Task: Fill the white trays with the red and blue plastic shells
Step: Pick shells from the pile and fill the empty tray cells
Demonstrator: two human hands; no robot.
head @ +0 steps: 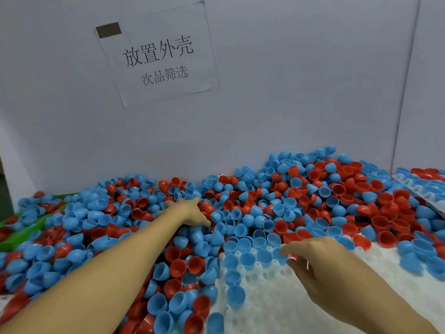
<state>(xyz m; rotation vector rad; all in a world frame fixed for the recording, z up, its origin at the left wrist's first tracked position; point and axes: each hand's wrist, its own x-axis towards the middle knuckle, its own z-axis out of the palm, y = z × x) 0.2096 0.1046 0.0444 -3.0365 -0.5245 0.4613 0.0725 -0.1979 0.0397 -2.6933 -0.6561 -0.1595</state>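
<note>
A deep pile of red and blue plastic shells covers the surface against the back wall. A white tray with round holes lies at the lower right, with several blue shells seated along its far and left rows. My left hand reaches far into the pile, thumb and fingers curled around a red shell. My right hand hovers over the tray's far edge, its curled fingertips pinching a blue shell at a hole there.
A second white tray holding blue shells leans at the far right. Green plastic shows under the shells on the left. A grey partition wall with a paper sign closes the back and right side.
</note>
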